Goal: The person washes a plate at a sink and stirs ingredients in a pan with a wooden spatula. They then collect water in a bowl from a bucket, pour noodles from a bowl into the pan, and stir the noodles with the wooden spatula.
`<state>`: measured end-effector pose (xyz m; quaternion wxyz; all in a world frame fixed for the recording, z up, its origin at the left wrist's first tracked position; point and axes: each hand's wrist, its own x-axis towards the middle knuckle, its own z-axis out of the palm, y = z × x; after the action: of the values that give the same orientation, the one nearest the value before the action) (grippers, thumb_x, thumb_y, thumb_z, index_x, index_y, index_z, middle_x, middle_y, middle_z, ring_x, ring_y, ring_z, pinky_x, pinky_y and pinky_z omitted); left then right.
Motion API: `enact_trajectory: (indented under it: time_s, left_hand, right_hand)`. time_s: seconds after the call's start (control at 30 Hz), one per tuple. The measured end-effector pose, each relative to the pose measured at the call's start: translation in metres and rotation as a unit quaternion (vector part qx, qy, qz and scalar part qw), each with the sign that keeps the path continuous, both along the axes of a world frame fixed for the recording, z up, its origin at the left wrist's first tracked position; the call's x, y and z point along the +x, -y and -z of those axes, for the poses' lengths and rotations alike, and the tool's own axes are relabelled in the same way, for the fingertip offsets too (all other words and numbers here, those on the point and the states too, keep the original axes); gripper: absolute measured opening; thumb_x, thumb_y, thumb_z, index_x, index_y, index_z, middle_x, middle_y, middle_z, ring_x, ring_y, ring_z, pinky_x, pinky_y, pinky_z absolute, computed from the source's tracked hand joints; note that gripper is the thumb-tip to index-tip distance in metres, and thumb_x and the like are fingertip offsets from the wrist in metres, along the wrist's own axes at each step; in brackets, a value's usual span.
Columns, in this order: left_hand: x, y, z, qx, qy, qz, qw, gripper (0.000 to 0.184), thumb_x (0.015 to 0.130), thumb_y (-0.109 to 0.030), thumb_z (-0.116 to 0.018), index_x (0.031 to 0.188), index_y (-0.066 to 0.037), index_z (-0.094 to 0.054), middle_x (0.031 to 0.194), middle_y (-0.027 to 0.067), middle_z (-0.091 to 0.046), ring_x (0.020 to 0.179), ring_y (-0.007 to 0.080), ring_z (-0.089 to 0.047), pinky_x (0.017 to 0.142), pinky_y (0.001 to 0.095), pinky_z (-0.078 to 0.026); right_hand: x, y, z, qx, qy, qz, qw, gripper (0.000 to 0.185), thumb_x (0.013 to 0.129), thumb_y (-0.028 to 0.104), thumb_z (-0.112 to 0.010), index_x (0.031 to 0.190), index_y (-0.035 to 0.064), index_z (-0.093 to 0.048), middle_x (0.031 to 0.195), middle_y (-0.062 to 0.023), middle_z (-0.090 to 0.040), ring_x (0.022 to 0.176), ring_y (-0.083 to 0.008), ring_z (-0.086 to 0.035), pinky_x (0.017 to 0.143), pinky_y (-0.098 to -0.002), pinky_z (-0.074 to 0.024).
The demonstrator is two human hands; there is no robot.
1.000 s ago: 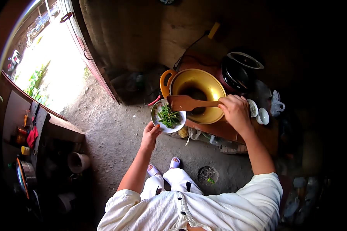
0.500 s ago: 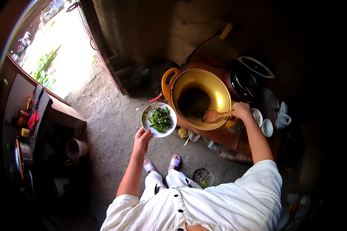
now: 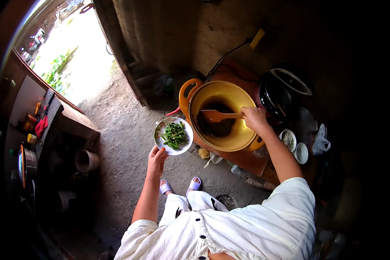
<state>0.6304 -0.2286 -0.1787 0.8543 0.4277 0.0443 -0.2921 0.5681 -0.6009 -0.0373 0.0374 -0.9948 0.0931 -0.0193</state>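
My left hand (image 3: 156,158) grips the near rim of a white patterned plate (image 3: 187,145), held out just left of the wok. Chopped green vegetables (image 3: 174,135) are heaped on the plate. In my right hand (image 3: 255,117) is the handle of a wooden spatula (image 3: 216,115), its blade reaching over the middle of the wok. The wide yellow wok (image 3: 243,97) has orange side handles and a dark patch at its bottom; whether that is liquid or residue I cannot tell.
Right of the wok are a dark pot (image 3: 275,102), a bowl with pale contents (image 3: 287,139), a white bowl (image 3: 301,153) and a plastic bag (image 3: 321,141). A bucket (image 3: 86,160) stands at left, near the bright doorway (image 3: 80,47). A cable (image 3: 223,57) runs behind the wok.
My right hand has moved inward and up over the wok, carrying the spatula from the right inner wall to the middle. The left hand still holds the plate, which appears slightly further left.
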Motion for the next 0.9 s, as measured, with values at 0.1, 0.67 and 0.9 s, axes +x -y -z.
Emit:
enact_trajectory:
  time_s: [0.1,0.67,0.9]
  left_hand:
    - [-0.004,0.001,0.000,0.004,-0.005,-0.013,1.000,0.025,0.079,-0.014,-0.057,0.102,-0.006,-0.052,0.089,0.0003,-0.059,0.080,0.0104,-0.056,0.076,0.0285,-0.045]
    - [-0.018,0.000,0.008,0.003,-0.015,-0.034,0.999,0.023,0.080,-0.012,-0.057,0.101,-0.005,-0.052,0.087,0.0000,-0.058,0.078,0.0098,-0.056,0.075,0.0276,-0.044]
    - [-0.021,0.001,0.005,0.004,-0.009,-0.030,1.000,0.023,0.080,-0.011,-0.055,0.101,-0.004,-0.052,0.088,0.0006,-0.058,0.079,0.0103,-0.055,0.075,0.0276,-0.044]
  right_hand:
    - [0.008,-0.008,0.018,-0.014,0.068,0.004,0.998,0.012,0.067,0.000,-0.051,0.076,0.0071,-0.052,0.073,-0.0135,-0.057,0.071,-0.0335,-0.056,0.063,-0.0424,-0.0431]
    - [0.046,-0.033,0.027,-0.210,0.101,-0.099,0.968,0.010,0.071,0.011,-0.049,0.071,0.0085,-0.059,0.073,-0.0073,-0.055,0.070,-0.0234,-0.056,0.061,-0.0357,-0.0414]
    - [0.027,-0.083,-0.007,-0.283,-0.024,-0.195,0.939,0.013,0.069,0.014,-0.052,0.071,0.0095,-0.064,0.074,-0.0053,-0.056,0.072,-0.0212,-0.056,0.061,-0.0335,-0.0409]
